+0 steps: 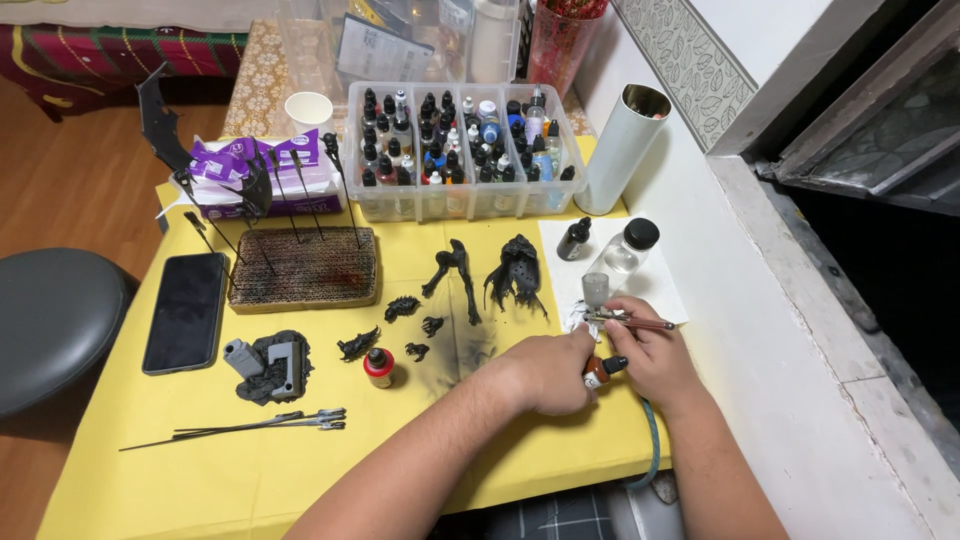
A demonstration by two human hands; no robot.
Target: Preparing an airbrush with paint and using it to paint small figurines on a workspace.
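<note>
We gripped the airbrush [625, 320] in our right hand [655, 355], left hand [550, 372] clutching a dropper bottle [603, 369]; jostling risked spilling paint from its cup.

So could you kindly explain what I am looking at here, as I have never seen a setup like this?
This is a single picture from a camera worn on a person's head, looking down at their own two bare hands over a yellow table. The right hand holds an airbrush, a pen-like paint sprayer with a small cup on top. The left hand holds a small dropper bottle beside it.

On the table lie black model parts, a red-capped paint bottle, a grey and black model base, thin black sticks, a dark phone and a cardboard block with sticks pushed into it. Behind stands a clear box of paint bottles, and a white tube stands to its right.
</note>
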